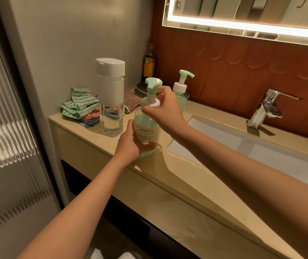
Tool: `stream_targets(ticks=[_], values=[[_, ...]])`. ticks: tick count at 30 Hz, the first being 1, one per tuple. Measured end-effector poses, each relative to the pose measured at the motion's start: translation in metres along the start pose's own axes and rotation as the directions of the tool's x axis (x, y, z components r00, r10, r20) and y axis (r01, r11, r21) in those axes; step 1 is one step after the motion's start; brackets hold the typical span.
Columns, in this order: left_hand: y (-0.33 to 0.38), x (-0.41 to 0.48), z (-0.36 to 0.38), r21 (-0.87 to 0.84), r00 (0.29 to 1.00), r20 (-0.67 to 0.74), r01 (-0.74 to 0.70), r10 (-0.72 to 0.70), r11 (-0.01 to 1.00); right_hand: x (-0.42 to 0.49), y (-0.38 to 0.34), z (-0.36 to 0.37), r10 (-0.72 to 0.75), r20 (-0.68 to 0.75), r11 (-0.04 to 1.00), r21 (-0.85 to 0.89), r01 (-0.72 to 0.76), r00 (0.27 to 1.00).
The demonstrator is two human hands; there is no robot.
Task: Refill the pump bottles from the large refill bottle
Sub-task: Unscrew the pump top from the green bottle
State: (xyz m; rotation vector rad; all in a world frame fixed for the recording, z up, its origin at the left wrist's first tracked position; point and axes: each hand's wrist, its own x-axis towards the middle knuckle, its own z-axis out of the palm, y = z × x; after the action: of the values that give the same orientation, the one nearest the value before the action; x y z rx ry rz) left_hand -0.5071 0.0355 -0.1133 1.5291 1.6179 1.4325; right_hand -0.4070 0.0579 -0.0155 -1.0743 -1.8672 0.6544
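I see the fingers (163,90) and thumb of the right hand (166,107) curled round the white collar (154,104) at the neck of the near pump bottle (146,131), just under its green pump head (153,84). The left hand (129,144) grips the lower part of the same bottle from the left side. Its fingers wrap behind the bottle and show faintly through the clear wall. The bottle is close to upright, with the pump still in its neck. It sits at the front of the counter (168,176), left of the sink (224,144). I cannot tell whether its base rests on the counter or is held just above it.

Just behind the right hand stands a second pump bottle (180,91), with the same green pump and white collar. To the left of the held bottle, near but apart from it, stands the large refill bottle (110,109). It is clear, upright and has a white cap closed on top.

Behind the refill bottle lies a pile of folded cloths (78,105), and a stack of dark plates (139,88) sits by the wall. A dark bottle (148,62) stands in the corner. On the far side of the sink is a chrome tap (267,107). A lit mirror (242,23) hangs above, and a ribbed glass door (3,128) fills my left edge.
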Motion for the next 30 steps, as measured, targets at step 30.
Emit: stream_targets(ticks=[30], values=[[-0.003,0.002,0.001,0.016,1.000,-0.010,0.021,-0.021,1.000,-0.007,0.005,-0.004,0.010,0.090,0.993,0.116,-0.020,0.996]])
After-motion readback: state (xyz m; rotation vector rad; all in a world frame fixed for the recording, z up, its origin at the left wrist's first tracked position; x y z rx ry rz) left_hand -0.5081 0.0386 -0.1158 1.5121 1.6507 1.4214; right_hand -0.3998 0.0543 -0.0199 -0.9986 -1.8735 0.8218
